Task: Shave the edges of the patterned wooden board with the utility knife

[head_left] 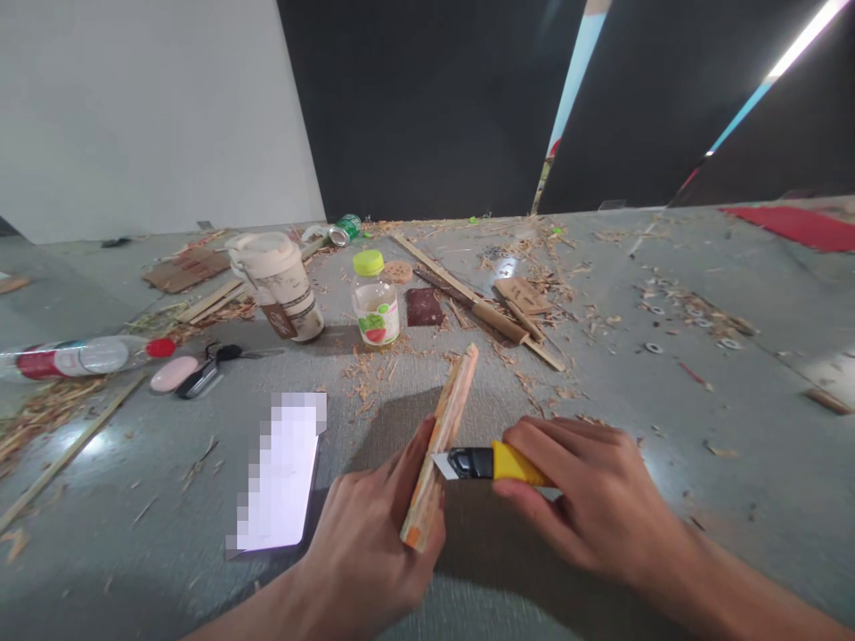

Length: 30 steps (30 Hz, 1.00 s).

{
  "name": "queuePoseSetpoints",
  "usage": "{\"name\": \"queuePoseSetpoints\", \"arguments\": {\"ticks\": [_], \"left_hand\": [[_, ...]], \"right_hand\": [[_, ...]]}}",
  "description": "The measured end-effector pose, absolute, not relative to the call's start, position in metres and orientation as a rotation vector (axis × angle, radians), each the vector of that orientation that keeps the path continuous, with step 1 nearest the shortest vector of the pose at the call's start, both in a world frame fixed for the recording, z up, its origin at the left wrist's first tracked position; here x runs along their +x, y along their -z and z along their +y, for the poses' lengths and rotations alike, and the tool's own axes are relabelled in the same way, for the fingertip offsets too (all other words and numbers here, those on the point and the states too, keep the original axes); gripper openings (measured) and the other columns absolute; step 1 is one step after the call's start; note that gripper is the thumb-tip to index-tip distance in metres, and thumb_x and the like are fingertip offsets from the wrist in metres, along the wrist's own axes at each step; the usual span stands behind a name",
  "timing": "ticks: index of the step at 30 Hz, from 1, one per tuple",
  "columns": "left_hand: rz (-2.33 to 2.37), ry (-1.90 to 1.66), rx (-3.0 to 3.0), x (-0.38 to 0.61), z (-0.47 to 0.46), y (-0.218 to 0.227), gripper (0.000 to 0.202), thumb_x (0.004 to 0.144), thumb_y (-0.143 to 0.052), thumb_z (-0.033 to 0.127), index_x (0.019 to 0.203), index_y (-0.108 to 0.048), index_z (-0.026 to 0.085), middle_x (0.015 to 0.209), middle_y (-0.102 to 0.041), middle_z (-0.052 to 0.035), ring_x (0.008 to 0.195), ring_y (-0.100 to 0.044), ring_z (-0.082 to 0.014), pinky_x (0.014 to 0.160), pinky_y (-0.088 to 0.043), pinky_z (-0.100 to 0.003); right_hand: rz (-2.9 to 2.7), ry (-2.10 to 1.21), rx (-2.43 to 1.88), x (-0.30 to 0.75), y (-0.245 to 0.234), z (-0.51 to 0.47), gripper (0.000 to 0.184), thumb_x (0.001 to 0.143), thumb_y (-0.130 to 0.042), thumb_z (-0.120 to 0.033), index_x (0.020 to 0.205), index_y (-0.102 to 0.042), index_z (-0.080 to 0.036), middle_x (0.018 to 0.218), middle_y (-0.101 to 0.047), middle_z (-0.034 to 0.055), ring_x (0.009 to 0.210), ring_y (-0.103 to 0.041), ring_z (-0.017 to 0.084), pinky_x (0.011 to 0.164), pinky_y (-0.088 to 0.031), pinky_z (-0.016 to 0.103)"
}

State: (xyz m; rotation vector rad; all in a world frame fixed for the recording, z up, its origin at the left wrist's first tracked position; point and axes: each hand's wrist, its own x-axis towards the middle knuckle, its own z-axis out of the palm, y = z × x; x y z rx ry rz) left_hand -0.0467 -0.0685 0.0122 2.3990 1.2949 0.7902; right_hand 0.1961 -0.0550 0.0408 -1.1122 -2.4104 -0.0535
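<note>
Wood strip, one, gripped in left hand above grey surface; yellow-handled knife, one, clasped in right hand, blade at the strip, contact unclear: over-pressing could slip it into the left fingers.

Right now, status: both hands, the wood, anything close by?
Left hand gripping wood strip. Right hand holding yellow knife, blade at the strip. Phone lying left of left hand.
</note>
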Motion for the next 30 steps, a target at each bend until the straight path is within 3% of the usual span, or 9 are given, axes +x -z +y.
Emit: {"name": "queuePoseSetpoints", "arguments": {"ticks": [4, 8, 10, 15, 20, 27, 30], "left_hand": [[1.282, -0.817, 2.414, -0.047, -0.070, -0.011, 0.063, 0.094, -0.048, 0.023, 0.155, -0.031, 0.017, 0.080, -0.070, -0.0022, 0.052, -0.063, -0.0166, 0.046, -0.050, -0.027], [1.232, -0.779, 2.435, -0.050, -0.073, -0.009, 0.064, 0.095, -0.045, 0.024, 0.156, -0.028, 0.017, 0.070, -0.065, 0.0012, 0.049, -0.059, -0.0168, 0.044, -0.049, -0.027], [1.222, -0.773, 2.443, -0.051, -0.074, -0.009, 0.066, 0.095, -0.043, 0.024, 0.158, -0.025, 0.016, 0.069, -0.064, 0.0012, 0.048, -0.059, -0.0169, 0.043, -0.049, -0.027], [1.220, -0.770, 2.442, -0.051, -0.073, -0.010, 0.068, 0.094, -0.045, 0.022, 0.159, -0.024, 0.016, 0.073, -0.067, -0.0008, 0.048, -0.060, -0.0170, 0.043, -0.050, -0.027], [1.221, -0.819, 2.421, -0.048, -0.071, -0.012, 0.063, 0.095, -0.046, 0.022, 0.155, -0.030, 0.018, 0.091, -0.074, -0.0059, 0.062, -0.071, -0.0194, 0.051, -0.058, -0.030], [1.232, -0.829, 2.432, -0.048, -0.070, -0.011, 0.063, 0.094, -0.047, 0.022, 0.155, -0.031, 0.016, 0.079, -0.071, -0.0033, 0.056, -0.068, -0.0203, 0.047, -0.057, -0.031], [1.222, -0.832, 2.426, -0.048, -0.070, -0.010, 0.063, 0.095, -0.046, 0.023, 0.156, -0.029, 0.016, 0.084, -0.072, -0.0048, 0.055, -0.066, -0.0190, 0.046, -0.056, -0.031]], "right_hand": [[-2.395, 0.109, -1.177, 0.204, -0.040, -0.047, 0.027, 0.103, -0.047, -0.043, 0.087, -0.053, -0.022, 0.069, -0.061, -0.0007, 0.057, -0.055, 0.015, 0.055, -0.030, 0.031], [-2.126, 0.328, -1.681, 0.239, -0.038, -0.015, 0.042, 0.103, -0.041, -0.054, 0.078, -0.054, -0.023, 0.057, -0.056, -0.0016, 0.044, -0.042, 0.013, 0.049, -0.019, 0.029], [-2.029, 0.324, -1.805, 0.254, -0.039, -0.002, 0.047, 0.102, -0.040, -0.058, 0.073, -0.051, -0.023, 0.053, -0.052, -0.0016, 0.045, -0.042, 0.014, 0.050, -0.021, 0.029], [-2.120, 0.086, -1.543, 0.240, -0.043, -0.014, 0.037, 0.104, -0.042, -0.048, 0.077, -0.049, -0.023, 0.057, -0.050, -0.0039, 0.047, -0.042, 0.011, 0.052, -0.028, 0.028], [-2.356, -0.137, -1.180, 0.207, -0.042, -0.044, 0.025, 0.103, -0.047, -0.039, 0.085, -0.051, -0.022, 0.064, -0.052, -0.0033, 0.054, -0.048, 0.012, 0.055, -0.031, 0.028], [-2.425, -0.166, -1.156, 0.205, -0.040, -0.046, 0.026, 0.104, -0.046, -0.040, 0.086, -0.049, -0.022, 0.066, -0.054, -0.0028, 0.056, -0.050, 0.013, 0.055, -0.028, 0.031], [-2.424, -0.148, -1.145, 0.206, -0.041, -0.046, 0.025, 0.105, -0.046, -0.040, 0.087, -0.049, -0.022, 0.068, -0.055, -0.0025, 0.058, -0.051, 0.013, 0.056, -0.029, 0.030]]}}
